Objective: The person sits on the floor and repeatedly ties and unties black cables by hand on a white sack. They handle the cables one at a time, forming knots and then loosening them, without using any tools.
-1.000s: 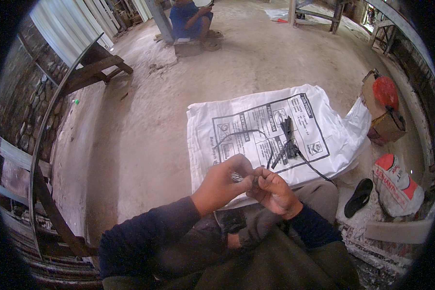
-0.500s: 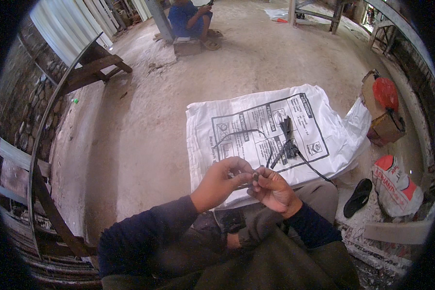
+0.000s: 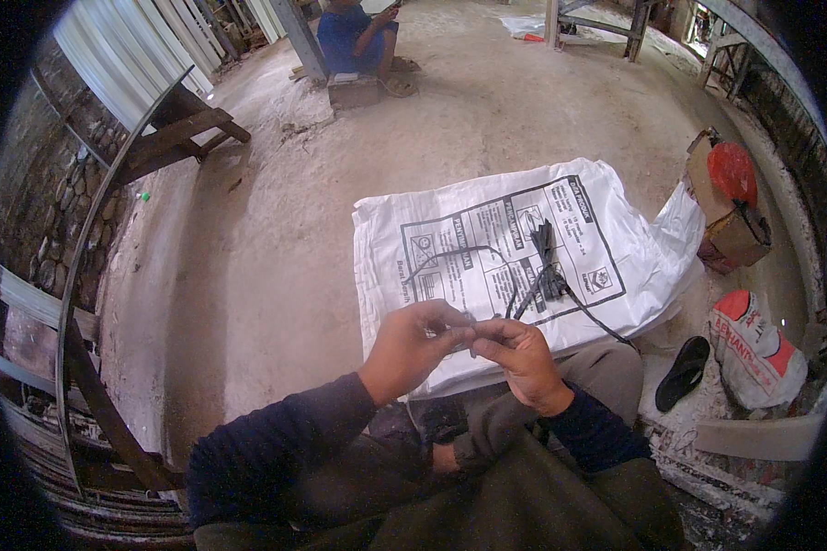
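Over the near edge of a printed white sack [image 3: 648, 225], my two hands meet fingertip to fingertip. My left hand [image 3: 412, 347] is closed in a pinch. My right hand [image 3: 526, 365] pinches too, thumb against fingers. A small dark piece shows between the fingertips; most of it is covered, and its kind cannot be made out. Just beyond the hands, a bundle of black strips or cord [image 3: 551, 280] lies on the sack. One thin black length [image 3: 459, 250] curves away to the left, and another runs toward my knee.
To the right are a black sandal [image 3: 681, 375], a red and white bag [image 3: 755, 354], and a cardboard box [image 3: 733, 241] with a red plastic bag [image 3: 733, 174]. A wooden bench [image 3: 179, 138] stands far left. A person in blue [image 3: 351, 41] sits on a block at the back.
My right hand has turned, its back now more toward the view and its fingers laid closer to the left fingertips. The dark piece shows less. The black strips have not moved.
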`<state>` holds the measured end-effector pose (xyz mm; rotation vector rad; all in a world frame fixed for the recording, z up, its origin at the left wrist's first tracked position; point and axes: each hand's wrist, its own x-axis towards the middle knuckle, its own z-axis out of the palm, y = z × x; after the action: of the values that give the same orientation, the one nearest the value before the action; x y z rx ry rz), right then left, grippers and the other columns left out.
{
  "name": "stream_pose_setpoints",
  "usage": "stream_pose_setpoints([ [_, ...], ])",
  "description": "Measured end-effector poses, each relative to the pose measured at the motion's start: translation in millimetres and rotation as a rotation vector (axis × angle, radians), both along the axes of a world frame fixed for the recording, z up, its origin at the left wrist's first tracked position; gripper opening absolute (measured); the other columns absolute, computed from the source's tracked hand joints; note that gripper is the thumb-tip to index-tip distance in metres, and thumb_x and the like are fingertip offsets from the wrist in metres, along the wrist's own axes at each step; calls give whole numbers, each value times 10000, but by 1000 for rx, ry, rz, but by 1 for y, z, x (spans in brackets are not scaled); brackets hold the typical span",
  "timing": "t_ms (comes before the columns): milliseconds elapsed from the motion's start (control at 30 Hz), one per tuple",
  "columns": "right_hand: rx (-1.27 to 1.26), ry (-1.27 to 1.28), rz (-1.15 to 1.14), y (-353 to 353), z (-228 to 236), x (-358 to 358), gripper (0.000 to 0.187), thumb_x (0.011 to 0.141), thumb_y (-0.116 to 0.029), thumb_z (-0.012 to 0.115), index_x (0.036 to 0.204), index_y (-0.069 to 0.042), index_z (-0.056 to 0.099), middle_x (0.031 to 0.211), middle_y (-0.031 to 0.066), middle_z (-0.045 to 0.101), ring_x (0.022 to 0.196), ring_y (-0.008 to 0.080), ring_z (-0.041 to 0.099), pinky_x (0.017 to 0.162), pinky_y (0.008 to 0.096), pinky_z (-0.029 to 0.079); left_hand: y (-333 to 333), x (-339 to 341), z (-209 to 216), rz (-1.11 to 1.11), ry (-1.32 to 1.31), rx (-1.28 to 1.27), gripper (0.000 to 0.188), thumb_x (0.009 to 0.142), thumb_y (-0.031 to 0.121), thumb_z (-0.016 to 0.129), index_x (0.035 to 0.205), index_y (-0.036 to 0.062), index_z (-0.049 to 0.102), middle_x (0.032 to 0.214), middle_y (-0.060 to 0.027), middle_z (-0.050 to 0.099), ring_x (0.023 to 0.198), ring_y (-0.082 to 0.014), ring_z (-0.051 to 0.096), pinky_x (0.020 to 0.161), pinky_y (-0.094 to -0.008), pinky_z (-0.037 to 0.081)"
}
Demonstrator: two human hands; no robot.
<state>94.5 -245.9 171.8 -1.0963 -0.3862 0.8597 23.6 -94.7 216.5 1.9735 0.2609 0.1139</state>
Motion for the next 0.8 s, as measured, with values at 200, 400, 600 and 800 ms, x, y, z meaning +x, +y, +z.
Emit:
stream_pose_setpoints([
  [200,-87,-177,-71,-2,-2,-3,147,772,-16,599,914,19,595,827,56,599,734,94,532,673,223,426,3,-1,-3,-72,-67,13,59,755,37,593,798,-3,585,753,-94,623,687,-144,592,635,-264,463],
  [400,-173,-444,-56,-10,0,1,114,784,-39,593,878,25,585,772,32,584,717,67,513,652,205,413,32,6,8,33,-27,-313,38,774,-18,559,806,-2,548,791,-71,584,729,-129,582,602,-229,481],
  [600,-170,-359,59,-10,6,10,104,793,-48,586,875,17,580,769,20,576,714,67,519,644,196,411,30,5,0,6,-93,-124,38,781,12,574,797,-2,542,775,-60,575,723,-122,564,657,-248,461],
  [800,-77,-148,196,-6,-3,12,217,778,-65,614,965,6,530,794,41,586,739,88,548,669,208,435,33,2,-2,-34,-34,-46,154,775,91,608,876,8,525,846,-75,575,791,-152,558,722,-272,454],
])
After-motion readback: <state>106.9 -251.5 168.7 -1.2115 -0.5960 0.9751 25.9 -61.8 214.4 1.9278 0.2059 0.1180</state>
